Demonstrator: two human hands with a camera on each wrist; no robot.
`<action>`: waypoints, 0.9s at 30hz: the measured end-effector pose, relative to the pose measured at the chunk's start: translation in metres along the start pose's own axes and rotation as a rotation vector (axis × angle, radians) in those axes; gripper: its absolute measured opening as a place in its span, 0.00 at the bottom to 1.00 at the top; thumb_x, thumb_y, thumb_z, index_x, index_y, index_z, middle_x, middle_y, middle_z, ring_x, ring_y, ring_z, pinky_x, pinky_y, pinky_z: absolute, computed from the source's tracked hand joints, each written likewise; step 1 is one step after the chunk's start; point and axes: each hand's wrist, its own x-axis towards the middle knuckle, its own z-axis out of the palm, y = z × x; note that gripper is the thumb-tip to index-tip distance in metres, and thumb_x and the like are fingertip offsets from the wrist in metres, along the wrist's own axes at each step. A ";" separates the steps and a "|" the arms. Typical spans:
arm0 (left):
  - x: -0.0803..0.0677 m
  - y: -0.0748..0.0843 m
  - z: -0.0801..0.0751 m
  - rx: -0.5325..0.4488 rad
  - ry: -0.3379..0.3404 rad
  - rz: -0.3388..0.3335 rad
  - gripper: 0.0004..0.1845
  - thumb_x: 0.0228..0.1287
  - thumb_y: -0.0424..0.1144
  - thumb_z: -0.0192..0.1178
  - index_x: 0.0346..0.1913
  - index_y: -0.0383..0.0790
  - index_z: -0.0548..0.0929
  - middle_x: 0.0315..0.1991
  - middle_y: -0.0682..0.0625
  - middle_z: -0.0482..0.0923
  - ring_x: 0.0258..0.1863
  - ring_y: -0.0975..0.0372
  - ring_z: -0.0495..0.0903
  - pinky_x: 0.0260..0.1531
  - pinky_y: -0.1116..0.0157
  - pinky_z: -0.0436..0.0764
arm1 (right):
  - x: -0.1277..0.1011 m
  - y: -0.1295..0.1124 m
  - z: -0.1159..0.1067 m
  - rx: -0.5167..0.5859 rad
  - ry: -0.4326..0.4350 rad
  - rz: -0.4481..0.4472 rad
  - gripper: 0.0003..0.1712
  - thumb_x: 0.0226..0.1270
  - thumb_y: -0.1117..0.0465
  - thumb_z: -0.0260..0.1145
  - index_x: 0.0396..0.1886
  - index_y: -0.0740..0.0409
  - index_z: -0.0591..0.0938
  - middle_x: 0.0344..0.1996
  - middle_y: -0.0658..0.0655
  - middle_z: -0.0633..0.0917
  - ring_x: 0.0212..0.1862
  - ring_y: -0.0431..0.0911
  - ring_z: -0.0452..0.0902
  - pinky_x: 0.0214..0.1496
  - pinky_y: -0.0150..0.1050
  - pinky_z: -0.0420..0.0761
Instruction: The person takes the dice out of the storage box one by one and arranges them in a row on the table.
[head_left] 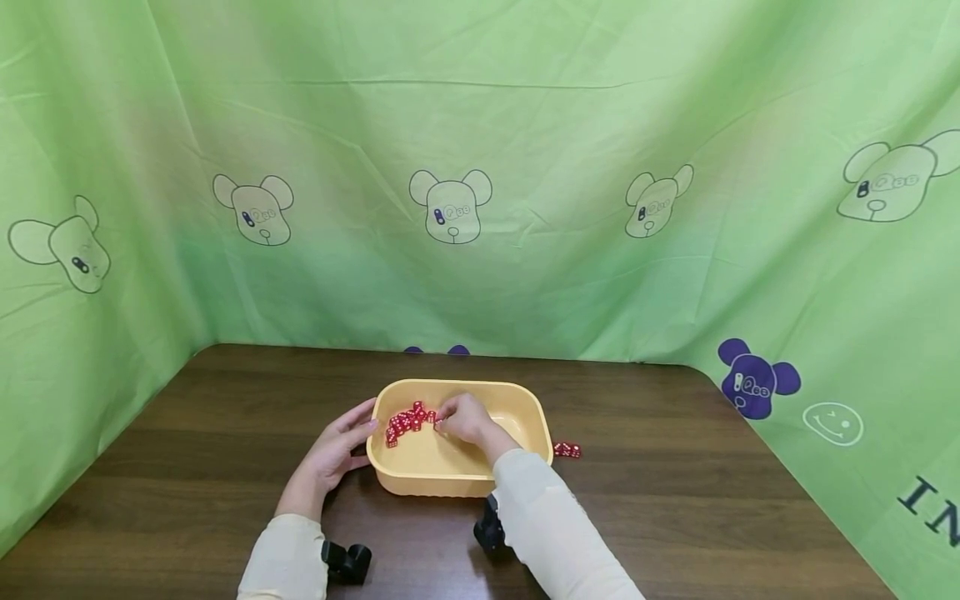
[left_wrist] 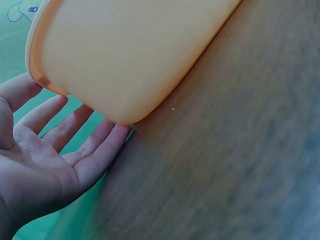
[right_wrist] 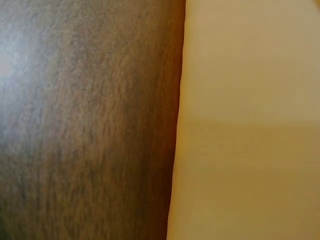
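Head view, yellow tub [head_left: 435,485], red dice [head_left: 405,421] clustered inside, left side

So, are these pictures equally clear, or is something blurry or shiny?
Head view: fairly sharp, the red dice and yellow tub easy to make out; left wrist view: dimmer, with smeared grain on the tabletop; right wrist view: soft, with pale glare at the left edge.
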 end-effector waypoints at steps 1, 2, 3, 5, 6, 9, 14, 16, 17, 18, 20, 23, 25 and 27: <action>0.000 0.000 0.000 -0.001 -0.002 0.000 0.27 0.60 0.34 0.50 0.63 0.40 0.59 0.59 0.39 0.58 0.52 0.49 0.64 0.38 0.53 0.72 | 0.000 0.000 0.000 0.003 -0.002 0.000 0.02 0.45 0.69 0.65 0.21 0.64 0.81 0.20 0.50 0.77 0.26 0.40 0.67 0.31 0.32 0.68; 0.001 0.000 0.000 -0.001 -0.003 0.000 0.27 0.60 0.34 0.50 0.63 0.40 0.59 0.59 0.39 0.58 0.52 0.50 0.65 0.38 0.53 0.72 | 0.000 -0.001 -0.001 0.004 -0.004 0.000 0.02 0.45 0.69 0.65 0.21 0.64 0.81 0.20 0.50 0.77 0.26 0.40 0.67 0.31 0.32 0.68; 0.001 0.000 0.000 -0.001 -0.002 0.000 0.27 0.60 0.34 0.50 0.63 0.40 0.59 0.59 0.39 0.59 0.52 0.50 0.65 0.38 0.53 0.72 | 0.000 -0.001 -0.001 0.010 -0.006 0.003 0.02 0.46 0.68 0.65 0.21 0.65 0.81 0.19 0.50 0.77 0.25 0.40 0.67 0.30 0.32 0.68; 0.001 0.000 0.000 0.006 0.000 0.001 0.27 0.61 0.34 0.50 0.63 0.39 0.59 0.59 0.39 0.58 0.52 0.49 0.64 0.38 0.53 0.72 | -0.001 -0.002 -0.001 0.031 -0.007 0.003 0.02 0.47 0.69 0.64 0.21 0.65 0.81 0.19 0.49 0.76 0.25 0.40 0.66 0.29 0.31 0.68; 0.000 0.000 0.000 0.009 -0.001 0.004 0.27 0.60 0.34 0.50 0.63 0.39 0.59 0.59 0.39 0.58 0.52 0.49 0.64 0.38 0.53 0.72 | -0.001 -0.003 -0.002 0.042 -0.007 0.006 0.02 0.48 0.69 0.64 0.22 0.65 0.81 0.20 0.50 0.76 0.25 0.40 0.66 0.28 0.31 0.68; -0.001 -0.001 0.000 0.024 -0.017 0.032 0.28 0.59 0.38 0.53 0.63 0.40 0.60 0.59 0.39 0.58 0.51 0.50 0.65 0.38 0.53 0.72 | 0.003 -0.001 0.000 0.069 -0.005 0.033 0.01 0.48 0.71 0.63 0.23 0.65 0.81 0.21 0.53 0.77 0.25 0.43 0.69 0.28 0.33 0.70; -0.003 -0.003 -0.003 0.021 -0.079 0.099 0.30 0.56 0.43 0.57 0.62 0.42 0.62 0.57 0.39 0.60 0.48 0.53 0.68 0.36 0.53 0.73 | 0.033 0.047 0.017 0.103 0.035 -0.120 0.03 0.47 0.69 0.64 0.23 0.58 0.82 0.21 0.53 0.79 0.21 0.43 0.71 0.21 0.33 0.71; -0.003 -0.002 -0.003 0.016 -0.071 0.084 0.30 0.56 0.42 0.56 0.62 0.41 0.61 0.58 0.39 0.59 0.49 0.52 0.67 0.37 0.53 0.73 | 0.040 0.057 0.018 0.117 0.029 -0.146 0.02 0.48 0.67 0.64 0.22 0.56 0.82 0.21 0.52 0.79 0.21 0.42 0.71 0.20 0.33 0.71; -0.002 -0.002 -0.003 0.017 -0.062 0.072 0.30 0.57 0.41 0.55 0.62 0.41 0.61 0.58 0.39 0.59 0.50 0.51 0.67 0.37 0.53 0.73 | 0.042 0.059 0.018 0.127 0.022 -0.142 0.01 0.47 0.66 0.65 0.22 0.57 0.82 0.21 0.51 0.79 0.21 0.42 0.71 0.20 0.34 0.71; -0.002 -0.001 -0.002 0.023 -0.037 0.050 0.30 0.57 0.40 0.55 0.63 0.40 0.60 0.59 0.38 0.58 0.51 0.50 0.65 0.38 0.53 0.72 | 0.044 0.060 0.017 0.141 0.012 -0.132 0.01 0.47 0.66 0.66 0.22 0.57 0.82 0.20 0.51 0.79 0.22 0.42 0.72 0.21 0.34 0.72; -0.001 0.000 -0.001 0.028 -0.018 0.023 0.28 0.59 0.38 0.53 0.63 0.39 0.59 0.60 0.38 0.57 0.52 0.49 0.64 0.38 0.53 0.72 | 0.023 0.031 0.000 0.116 0.011 -0.074 0.02 0.48 0.68 0.64 0.24 0.62 0.82 0.23 0.55 0.80 0.25 0.44 0.73 0.24 0.35 0.73; -0.002 0.001 0.001 0.024 0.004 0.002 0.27 0.60 0.35 0.51 0.63 0.39 0.59 0.60 0.39 0.57 0.53 0.48 0.63 0.38 0.54 0.72 | 0.001 0.005 -0.020 0.107 0.039 -0.087 0.04 0.49 0.71 0.63 0.26 0.70 0.81 0.24 0.59 0.81 0.26 0.43 0.72 0.27 0.33 0.71; -0.002 0.001 0.001 0.022 0.007 0.002 0.27 0.61 0.35 0.51 0.63 0.39 0.59 0.60 0.39 0.57 0.53 0.48 0.64 0.37 0.54 0.72 | -0.006 -0.002 -0.029 0.110 0.052 -0.102 0.04 0.49 0.72 0.63 0.26 0.71 0.80 0.23 0.59 0.80 0.25 0.40 0.71 0.27 0.31 0.70; -0.002 0.002 0.002 0.016 0.004 0.002 0.27 0.61 0.35 0.51 0.63 0.40 0.59 0.60 0.39 0.57 0.53 0.49 0.64 0.37 0.54 0.72 | -0.007 -0.001 -0.035 0.122 0.061 -0.115 0.04 0.49 0.71 0.63 0.26 0.70 0.80 0.23 0.58 0.80 0.24 0.38 0.70 0.28 0.30 0.70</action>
